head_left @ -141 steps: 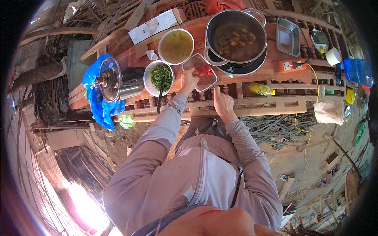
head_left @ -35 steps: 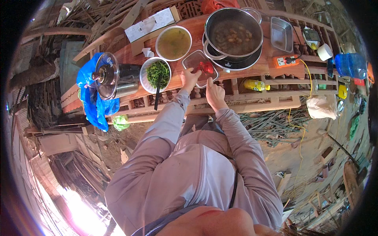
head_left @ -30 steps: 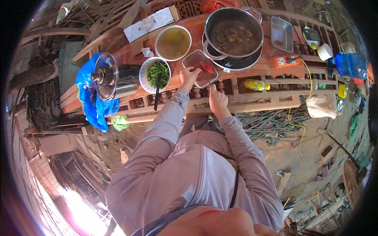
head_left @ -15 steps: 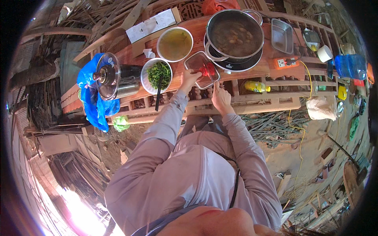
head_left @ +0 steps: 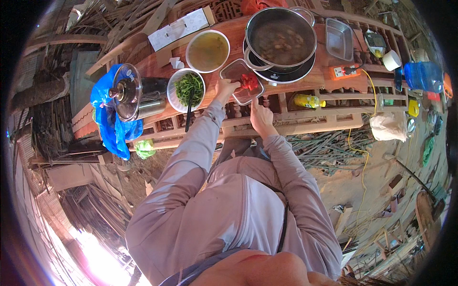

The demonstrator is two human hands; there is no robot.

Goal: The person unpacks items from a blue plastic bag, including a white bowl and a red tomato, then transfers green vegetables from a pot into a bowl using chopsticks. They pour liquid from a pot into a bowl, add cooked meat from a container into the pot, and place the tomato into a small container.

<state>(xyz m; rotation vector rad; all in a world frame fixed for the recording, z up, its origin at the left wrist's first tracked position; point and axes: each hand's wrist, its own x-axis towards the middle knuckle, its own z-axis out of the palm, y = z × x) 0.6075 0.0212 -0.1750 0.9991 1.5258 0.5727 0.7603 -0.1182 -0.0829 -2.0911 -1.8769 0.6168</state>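
A rectangular metal tray (head_left: 262, 90) sits at the table's near edge, between the bowls and the pot. Glossy red food pieces (head_left: 248, 81) lie in it; their kind is unclear. My left hand (head_left: 226, 89) reaches over the tray's left side, fingers pinched together just beside the red pieces; what they hold is hidden. At the tray's near corner, my right hand (head_left: 262, 118) is closed with its fingertips on the rim. Left of the tray stands a white bowl of cooked greens (head_left: 187, 86) with dark chopsticks (head_left: 189, 110) resting in it. Behind is a bowl of yellowish soup (head_left: 208, 51).
A large pot (head_left: 281, 37) of stew stands on a black cooker (head_left: 288, 75). Further right are an empty metal tray (head_left: 339, 40) and an orange power strip (head_left: 344, 72) with a yellow cord. A glass lid (head_left: 128, 93) and blue plastic bag (head_left: 105, 90) lie left.
The whole view has shifted slightly left. My left fingers have drawn back a little from the red pieces, which show more plainly. My right hand stays at the tray's near corner.
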